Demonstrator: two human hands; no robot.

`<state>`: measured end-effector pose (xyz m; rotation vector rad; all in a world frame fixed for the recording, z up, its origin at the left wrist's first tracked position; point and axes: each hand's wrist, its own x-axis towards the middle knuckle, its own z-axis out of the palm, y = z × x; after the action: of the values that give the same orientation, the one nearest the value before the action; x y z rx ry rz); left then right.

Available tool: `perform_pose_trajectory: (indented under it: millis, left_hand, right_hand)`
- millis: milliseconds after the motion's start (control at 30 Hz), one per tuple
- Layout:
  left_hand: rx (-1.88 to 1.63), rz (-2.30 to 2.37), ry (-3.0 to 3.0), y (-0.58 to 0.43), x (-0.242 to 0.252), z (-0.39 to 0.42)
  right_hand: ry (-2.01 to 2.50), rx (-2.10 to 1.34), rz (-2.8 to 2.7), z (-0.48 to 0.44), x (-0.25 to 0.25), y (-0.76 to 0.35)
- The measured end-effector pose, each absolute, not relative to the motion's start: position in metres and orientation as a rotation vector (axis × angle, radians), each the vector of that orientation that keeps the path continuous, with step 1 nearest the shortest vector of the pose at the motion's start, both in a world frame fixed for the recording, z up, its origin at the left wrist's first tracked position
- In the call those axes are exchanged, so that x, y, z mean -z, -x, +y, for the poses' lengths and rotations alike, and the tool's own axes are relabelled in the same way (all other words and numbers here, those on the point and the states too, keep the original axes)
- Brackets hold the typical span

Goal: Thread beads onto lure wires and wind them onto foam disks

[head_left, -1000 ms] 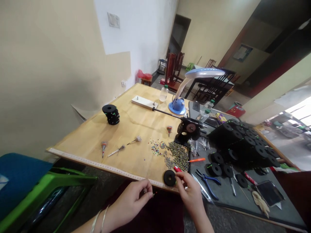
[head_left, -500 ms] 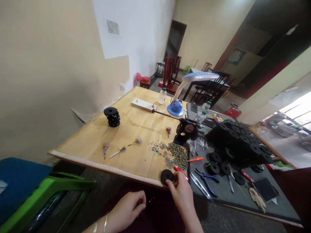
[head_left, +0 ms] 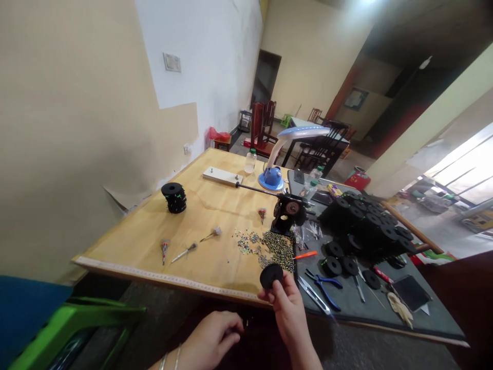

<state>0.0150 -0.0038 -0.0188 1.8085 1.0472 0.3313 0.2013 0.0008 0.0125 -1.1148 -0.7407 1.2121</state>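
My right hand [head_left: 288, 308] holds a black round spool [head_left: 270, 275] up at the near edge of the wooden table [head_left: 200, 216], fingers closed on its lower rim. My left hand [head_left: 215, 336] sits low in front of the table edge, fingers curled in a pinch on something too small to name. A scatter of small beads and dark tube pieces [head_left: 275, 246] lies just beyond the spool. A black winding tool [head_left: 288, 213] stands behind that scatter.
A stack of black spools [head_left: 174, 197] stands at the table's left. Many more black spools [head_left: 365, 228] pile on the grey mat at right, with blue pliers [head_left: 322, 283], scissors and an orange pen. A blue desk lamp [head_left: 275, 172], a bottle and a white board stand farther back. A green stool [head_left: 73, 324] is at left.
My right hand has lifted the black spool off the table edge and tilted it up. My left hand dropped lower. The view swung upward.
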Motion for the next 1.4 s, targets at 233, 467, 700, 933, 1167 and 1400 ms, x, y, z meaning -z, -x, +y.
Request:
perform_pose_trajectory:
  millis: [233, 467, 700, 933, 1167, 1400]
  left_hand:
    - [-0.7, 0.981, -1.654, -0.003, -0.046, 0.025]
    - [-0.761, 0.656, -1.637, -0.019, -0.055, 0.047]
    - [-0.928, 0.62, -1.426, -0.029, -0.042, 0.05]
    - [-1.007, 0.642, -1.399, -0.03, -0.038, 0.05]
    - [-1.037, 0.735, -1.453, -0.032, -0.037, 0.044]
    - [-1.098, 0.721, -1.149, -0.032, -0.035, 0.048]
  right_hand:
    - [1.013, -1.412, -0.778, -0.006, -0.017, -0.176]
    - [0.949, -1.543, -0.751, -0.012, -0.022, -0.182]
    - [1.008, -1.48, -0.765, -0.024, -0.028, -0.18]
    - [1.159, -1.198, -0.992, -0.036, -0.025, -0.172]
    - [1.17, -1.162, -1.054, -0.037, -0.032, -0.175]
    - [1.179, -1.162, -0.8, -0.031, -0.039, -0.188]
